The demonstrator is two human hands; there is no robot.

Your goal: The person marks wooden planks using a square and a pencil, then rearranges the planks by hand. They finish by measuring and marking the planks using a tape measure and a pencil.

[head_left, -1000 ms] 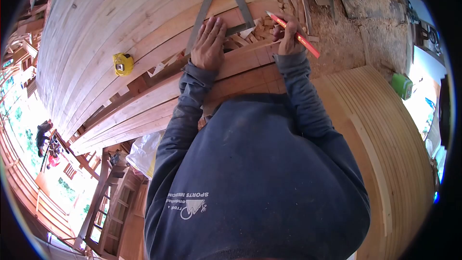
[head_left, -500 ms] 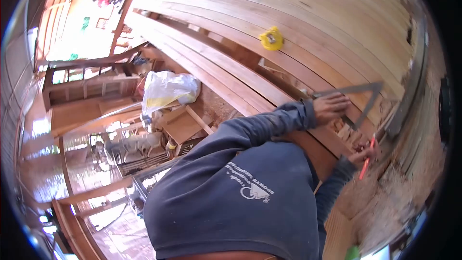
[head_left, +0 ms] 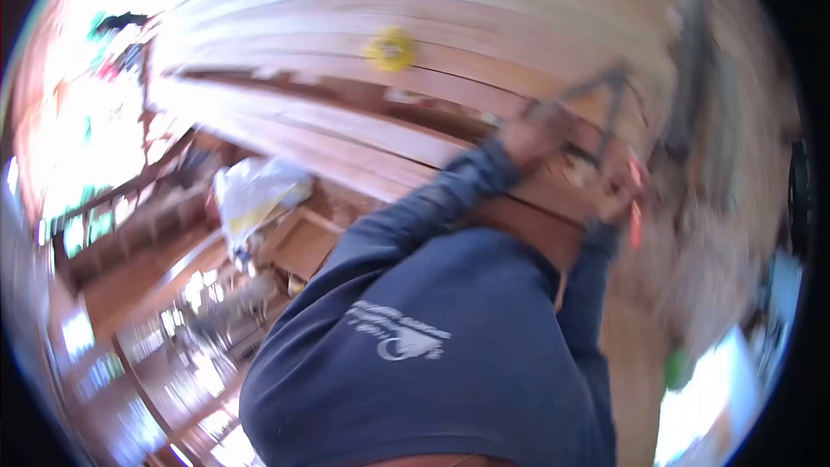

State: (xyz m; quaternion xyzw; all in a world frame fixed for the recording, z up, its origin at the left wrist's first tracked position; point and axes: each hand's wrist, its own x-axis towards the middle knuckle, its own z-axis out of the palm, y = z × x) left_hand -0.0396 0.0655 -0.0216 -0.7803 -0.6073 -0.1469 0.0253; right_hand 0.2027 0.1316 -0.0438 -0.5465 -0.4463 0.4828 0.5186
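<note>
Metal square (head_left: pixel 613 111), its bars meeting at a peak, lay on the pale boards (head_left: pixel 484 13), with the left hand (head_left: pixel 541 132) over its nearer end. Motion blur hid whether those fingers were flat or pinching the bar, so I could not tell that grip. Near the square's other leg, the right hand (head_left: pixel 616 193) was closed around a red pencil (head_left: pixel 636 229).

Light or uneven pressure from the left hand could have let the square slide or swivel, and a bump from the right hand could have done the same. A slack hold might have dropped the pencil. Farther out, the yellow tape measure (head_left: pixel 391 50) rested close to the long gap (head_left: pixel 341 97) between the boards; a careless sweep of the left sleeve (head_left: pixel 475 177) could have tipped it in.

Compared with half a second earlier, the whole view was more smeared. Square, hands, tape measure and the white bag (head_left: pixel 259 199) at lower left had all shifted leftward together, which suggested a turning head rather than moved objects. The left hand had stayed at the square, and the pencil had stayed in the right.
</note>
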